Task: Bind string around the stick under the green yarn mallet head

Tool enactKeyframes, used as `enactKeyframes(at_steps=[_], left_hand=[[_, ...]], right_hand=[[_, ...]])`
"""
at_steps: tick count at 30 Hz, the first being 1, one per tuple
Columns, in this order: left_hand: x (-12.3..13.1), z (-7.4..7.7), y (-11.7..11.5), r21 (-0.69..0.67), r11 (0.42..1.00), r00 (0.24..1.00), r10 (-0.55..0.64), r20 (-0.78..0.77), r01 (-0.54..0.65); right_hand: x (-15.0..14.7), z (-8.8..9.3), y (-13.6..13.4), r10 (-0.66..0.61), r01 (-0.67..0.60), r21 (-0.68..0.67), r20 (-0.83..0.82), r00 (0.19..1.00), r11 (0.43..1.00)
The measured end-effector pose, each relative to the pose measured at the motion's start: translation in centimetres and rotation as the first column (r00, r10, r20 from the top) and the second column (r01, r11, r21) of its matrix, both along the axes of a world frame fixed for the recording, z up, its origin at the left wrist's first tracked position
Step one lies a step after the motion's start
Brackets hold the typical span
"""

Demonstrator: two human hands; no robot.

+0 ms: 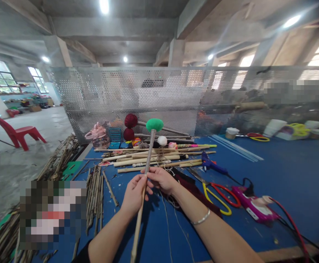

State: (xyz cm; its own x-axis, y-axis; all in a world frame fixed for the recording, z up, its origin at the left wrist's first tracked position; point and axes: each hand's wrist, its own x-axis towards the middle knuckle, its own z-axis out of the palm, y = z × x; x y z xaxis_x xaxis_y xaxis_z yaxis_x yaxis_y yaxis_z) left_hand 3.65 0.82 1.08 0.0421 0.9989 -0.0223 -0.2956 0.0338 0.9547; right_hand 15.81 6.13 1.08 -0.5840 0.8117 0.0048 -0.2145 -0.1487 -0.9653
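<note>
- Two hands, the left hand (134, 193) and right hand (161, 179), gripped one green-headed mallet (154, 125).
- Two maroon-headed mallets (131, 120) lay near the tabletop's far edge.
- One small white ball (162, 140) sat among the bamboo sticks (148, 159).
- One pair of scissors (217, 195) was there, yellow and red.
- One blue glue gun (211, 165).
- One pink iron (254, 206).
- One red plastic chair (17, 133) stood beyond the left edge.

- The left hand (133, 193) grips a long bamboo stick (144, 190) at mid-length; the right hand (161, 179) pinches it just beside.
- A green pom-pom (154, 125) caps the stick's far end.
- Bare bamboo sticks (148, 159) lie crosswise beyond the hands on the blue table (285, 175).
- Yellow-and-red scissors (217, 195), a blue glue gun (211, 165) and a pink iron (254, 206) lie to the right.
- Two maroon pom-poms (130, 126) sit far behind, before a perforated metal screen (176, 95).
</note>
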Motion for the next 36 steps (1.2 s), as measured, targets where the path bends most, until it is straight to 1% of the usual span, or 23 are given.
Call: enactKeyframes(at_steps=[1, 3, 4, 7, 8, 9, 11, 15, 17, 18, 19, 20, 23, 24, 25, 26, 28, 30, 32, 33, 34, 36], left_hand=[[-0.1, -0.2, 0.0, -0.005, 1.000, 1.000, -0.018, -0.019, 0.018], [-0.2, -0.4, 0.0, 0.014, 1.000, 0.996, -0.018, -0.088, 0.020], [-0.3, -0.5, 0.0, 0.041, 0.999, 0.991, 0.015, -0.132, -0.009], [-0.6, -0.6, 0.1, 0.138, 0.977, 0.952, 0.190, -0.238, -0.160], [-0.6, -0.6, 0.2, 0.148, 0.970, 0.940, 0.227, -0.254, -0.195], [-0.7, -0.6, 0.2, 0.139, 0.968, 0.935, 0.238, -0.261, -0.208], [-0.6, -0.7, 0.2, 0.090, 0.977, 0.949, 0.211, -0.236, -0.194], [-0.2, -0.8, -0.2, 0.023, 0.996, 0.989, 0.088, -0.115, -0.086], [-0.1, -0.9, -0.3, 0.011, 0.999, 0.994, 0.035, -0.106, -0.034], [-0.1, -1.0, -0.3, 0.018, 0.999, 0.991, 0.030, -0.132, -0.028], [-0.1, -1.0, -0.3, 0.042, 0.998, 0.983, 0.048, -0.176, -0.041], [-0.2, -1.1, -0.2, 0.080, 0.994, 0.969, 0.092, -0.227, -0.076], [-0.5, -1.0, 0.0, 0.201, 0.959, 0.897, 0.260, -0.359, -0.198], [-0.6, -1.0, 0.0, 0.218, 0.953, 0.874, 0.285, -0.393, -0.212], [-0.6, -0.9, 0.0, 0.219, 0.953, 0.860, 0.285, -0.423, -0.208], [-0.7, -0.8, 0.0, 0.208, 0.959, 0.859, 0.266, -0.438, -0.192], [-0.6, -0.7, -0.1, 0.141, 0.981, 0.901, 0.181, -0.393, -0.136], [-0.4, -0.8, -0.2, 0.045, 0.998, 0.965, 0.063, -0.256, -0.053], [-0.3, -0.9, -0.2, -0.023, 0.999, 0.991, -0.029, -0.129, 0.026], [-0.2, -1.0, -0.2, -0.039, 0.998, 0.992, -0.059, -0.112, 0.055], [-0.3, -1.0, -0.1, -0.037, 0.997, 0.988, -0.074, -0.133, 0.069], [-0.4, -1.0, 0.0, 0.022, 0.999, 0.971, -0.038, -0.234, 0.045]], right_hand=[[0.0, 0.1, 0.1, 0.000, 0.000, -0.001, 0.000, 1.000, 1.000], [-0.2, 0.2, 0.1, -0.063, 0.063, 0.021, -0.007, 0.998, 0.998], [-0.4, 0.2, 0.2, -0.098, 0.099, 0.037, -0.008, 0.995, 0.994], [-0.7, 0.1, 0.3, -0.163, 0.162, 0.081, 0.016, 0.986, 0.984], [-0.7, 0.0, 0.3, -0.176, 0.173, 0.089, 0.027, 0.984, 0.981], [-0.7, -0.2, 0.3, -0.179, 0.176, 0.087, 0.034, 0.983, 0.981], [-0.6, -0.3, 0.2, -0.155, 0.154, 0.062, 0.023, 0.988, 0.986], [-0.1, -0.2, 0.0, -0.023, 0.023, 0.004, -0.043, 0.999, 1.000], [0.0, 0.0, 0.0, -0.017, 0.018, 0.012, -0.045, 0.999, 1.000], [0.0, 0.1, 0.0, -0.037, 0.038, 0.022, -0.038, 0.999, 0.999], [0.0, 0.1, 0.0, -0.065, 0.066, 0.034, -0.028, 0.998, 0.997], [0.0, 0.0, 0.0, -0.094, 0.095, 0.047, -0.015, 0.995, 0.994], [0.0, -0.5, 0.2, -0.155, 0.151, 0.104, 0.037, 0.987, 0.983], [0.0, -0.6, 0.3, -0.165, 0.158, 0.126, 0.050, 0.985, 0.979], [0.1, -0.8, 0.3, -0.167, 0.158, 0.140, 0.060, 0.984, 0.977], [0.1, -0.8, 0.3, -0.159, 0.150, 0.139, 0.061, 0.985, 0.979], [0.3, -0.7, 0.2, -0.113, 0.110, 0.085, 0.033, 0.993, 0.990], [0.4, -0.4, 0.1, -0.050, 0.050, 0.005, -0.021, 0.999, 0.999], [0.4, -0.1, 0.0, -0.023, 0.021, -0.038, -0.059, 0.998, 0.999], [0.4, 0.0, 0.0, -0.030, 0.027, -0.043, -0.060, 0.998, 0.999], [0.3, 0.1, 0.1, -0.044, 0.042, -0.043, -0.050, 0.998, 0.998], [0.2, 0.0, 0.1, -0.087, 0.086, -0.027, -0.022, 0.996, 0.996]])
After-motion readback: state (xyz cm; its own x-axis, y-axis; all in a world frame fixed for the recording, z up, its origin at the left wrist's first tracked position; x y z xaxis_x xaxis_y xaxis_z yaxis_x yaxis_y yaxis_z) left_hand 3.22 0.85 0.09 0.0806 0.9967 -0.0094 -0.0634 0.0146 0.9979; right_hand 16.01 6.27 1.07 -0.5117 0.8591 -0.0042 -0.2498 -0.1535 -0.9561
